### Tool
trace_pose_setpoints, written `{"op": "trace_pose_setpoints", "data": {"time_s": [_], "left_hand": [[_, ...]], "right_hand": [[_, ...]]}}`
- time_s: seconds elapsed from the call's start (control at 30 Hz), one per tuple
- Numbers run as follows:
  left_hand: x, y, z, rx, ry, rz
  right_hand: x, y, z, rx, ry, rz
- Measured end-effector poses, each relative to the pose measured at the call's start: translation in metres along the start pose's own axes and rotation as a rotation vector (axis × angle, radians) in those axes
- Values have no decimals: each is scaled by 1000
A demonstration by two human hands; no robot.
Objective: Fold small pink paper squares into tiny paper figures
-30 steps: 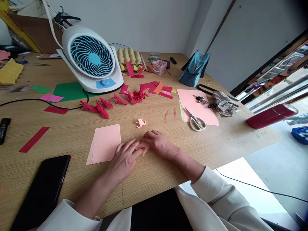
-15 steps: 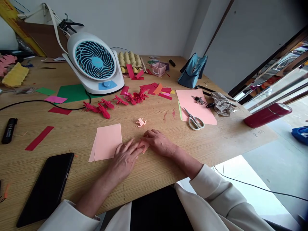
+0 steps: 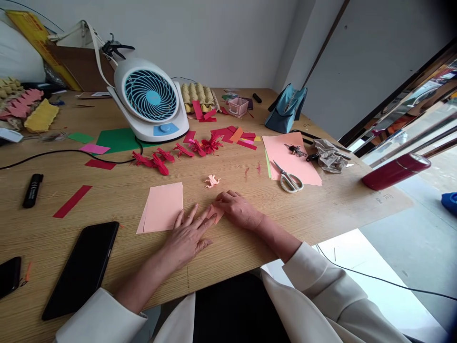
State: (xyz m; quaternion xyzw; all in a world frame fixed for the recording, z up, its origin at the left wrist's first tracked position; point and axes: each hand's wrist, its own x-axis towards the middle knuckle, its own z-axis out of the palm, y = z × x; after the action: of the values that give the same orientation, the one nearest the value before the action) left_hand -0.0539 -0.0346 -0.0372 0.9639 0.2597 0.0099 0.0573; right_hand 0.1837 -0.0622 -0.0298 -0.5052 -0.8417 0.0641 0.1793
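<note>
A small piece of folded pink paper (image 3: 216, 212) lies flat on the table, partly covered by both hands. My left hand (image 3: 186, 239) is spread over it, fingertips resting on its left side, thumb apart. With curled fingers, my right hand (image 3: 238, 209) grips the paper's upper right edge; the fingertips are partly hidden. Just beyond the hands is a small crumpled, cut pink paper figure (image 3: 212, 181). Left of them lies a stack of pink paper sheets (image 3: 164, 205), close to my left fingertips.
Scissors (image 3: 290, 180) and keys (image 3: 297, 151) lie on pink sheets (image 3: 282, 147) at right. Red paper figures (image 3: 160, 164) stretch in front of a fan (image 3: 152, 97). A phone (image 3: 84, 267) and a marker (image 3: 33, 190) are at left, a red bottle (image 3: 394, 171) at far right.
My view has turned slightly left. My left thumb and fingers have spread wider on the folded paper. My right hand stays at the paper's edge.
</note>
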Motion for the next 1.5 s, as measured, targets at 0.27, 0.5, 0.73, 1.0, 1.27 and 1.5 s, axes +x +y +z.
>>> {"op": "trace_pose_setpoints", "data": {"time_s": [0.27, 0.5, 0.73, 1.0, 1.27, 1.5], "left_hand": [[-8, 7, -6, -7, -44, -34], [-18, 1, -19, -123, -2, -19], [13, -5, -29, -242, 267, -235], [65, 11, -22, -213, 145, -471], [74, 1, -27, -898, 227, -439], [80, 0, -20, -1310, 437, -438]], "right_hand": [[-2, -1, 1, -3, 0, 0], [-2, 3, 7, -36, 31, -16], [-3, 2, 9, -22, 62, -22], [0, 7, 13, 231, 231, 52], [4, 8, 5, 574, 315, 327], [8, 7, -1, 918, 306, 509]]}}
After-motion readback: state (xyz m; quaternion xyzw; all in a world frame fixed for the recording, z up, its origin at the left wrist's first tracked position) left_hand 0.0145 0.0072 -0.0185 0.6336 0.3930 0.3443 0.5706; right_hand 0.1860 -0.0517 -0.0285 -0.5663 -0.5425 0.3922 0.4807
